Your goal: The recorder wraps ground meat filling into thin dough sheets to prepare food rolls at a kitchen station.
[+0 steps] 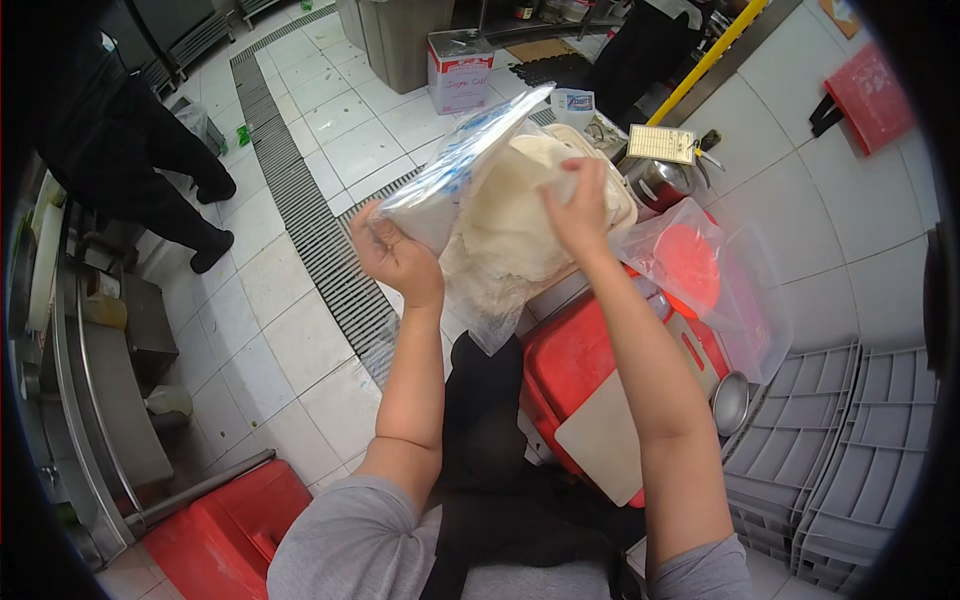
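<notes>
My left hand (397, 251) grips the side of a clear plastic bag (442, 176) with blue printing, which is lifted open. Out of its mouth shows a stack of thin, pale sheets (510, 217), probably dough wrappers. My right hand (581, 206) pinches the raised edge of the sheets, fingertips partly hidden behind it. Under and behind them is a cream plastic tub or tray (622, 202), mostly covered by the bag and my hand. The bag's clear lower corner hangs down near my knee.
Right: a red lidded bin (551, 352) with a cutting board (604, 442), a bagged red item (686, 259), a metal bowl (730, 403) and grey crates (795, 442). Ahead: an oil tin (459, 82) and a fire extinguisher (660, 184). Left: a floor drain grate (300, 217) and another person (142, 150).
</notes>
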